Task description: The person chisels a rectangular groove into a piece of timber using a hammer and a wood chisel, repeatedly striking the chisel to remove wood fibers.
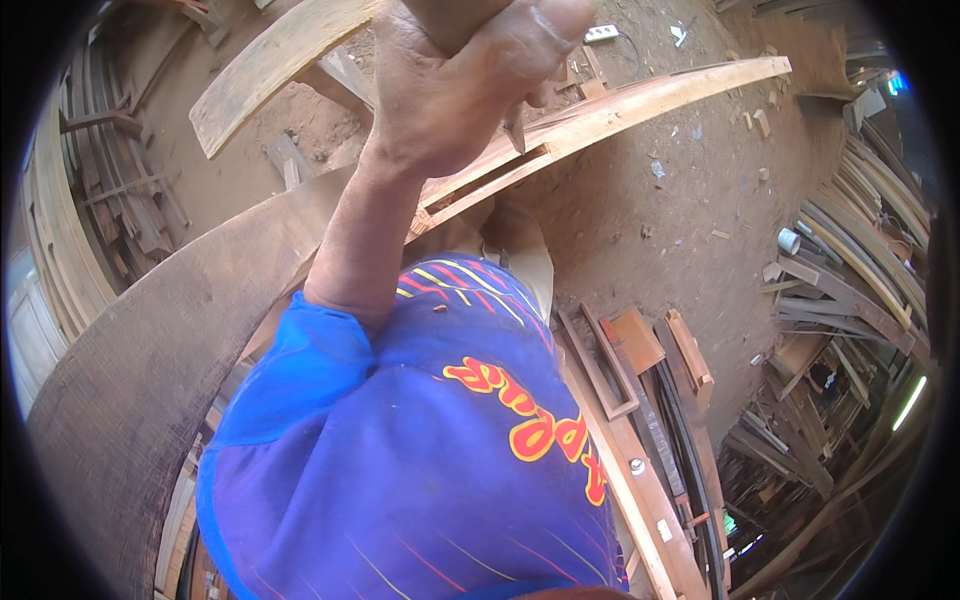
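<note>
My left hand [470, 85] is raised at the top centre and closed, with its forearm rising from a blue sleeve. A dark rounded thing shows at the top edge above the fist, cut off by the frame; I cannot make out what it is. A narrow pointed tip [516, 132] sticks out below the fingers. Beneath and beyond the hand lies a long pale wooden beam [660, 98] with a long slot along its nearer part. Whether the tip touches the beam is unclear. My right hand is out of sight.
A curved pale board [270, 70] lies at upper left, beside a wide dark plank [110, 420]. Timber stacks [860, 250] line the right side. Wooden frames and offcuts [640, 350] lie near my right side. A white power strip [601, 33] rests on the dirt floor.
</note>
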`<action>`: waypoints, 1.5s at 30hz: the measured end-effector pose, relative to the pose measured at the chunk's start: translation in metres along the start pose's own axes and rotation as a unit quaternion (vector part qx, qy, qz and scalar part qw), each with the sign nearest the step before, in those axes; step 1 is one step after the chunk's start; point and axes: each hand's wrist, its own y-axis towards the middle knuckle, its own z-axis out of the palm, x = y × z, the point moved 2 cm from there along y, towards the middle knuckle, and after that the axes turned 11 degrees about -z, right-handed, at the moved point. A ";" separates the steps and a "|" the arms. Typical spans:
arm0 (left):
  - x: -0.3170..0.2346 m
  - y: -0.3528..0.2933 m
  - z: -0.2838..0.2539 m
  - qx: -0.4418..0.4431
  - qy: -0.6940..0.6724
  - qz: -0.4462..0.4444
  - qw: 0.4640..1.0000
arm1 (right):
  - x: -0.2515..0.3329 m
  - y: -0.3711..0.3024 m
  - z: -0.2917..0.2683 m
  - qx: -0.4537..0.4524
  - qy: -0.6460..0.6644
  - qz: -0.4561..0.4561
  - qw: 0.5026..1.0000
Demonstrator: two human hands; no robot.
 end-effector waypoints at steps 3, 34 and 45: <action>0.010 -0.002 0.002 0.044 -0.052 0.027 0.997 | -0.005 0.002 0.003 -0.007 -0.001 0.001 1.000; 0.072 -0.032 0.023 0.226 0.223 0.163 0.934 | 0.339 -0.218 -0.079 -0.156 0.219 -0.664 0.698; 0.068 -0.021 0.021 0.231 0.269 0.175 0.919 | 0.339 -0.241 -0.074 -0.089 -0.181 -0.653 0.730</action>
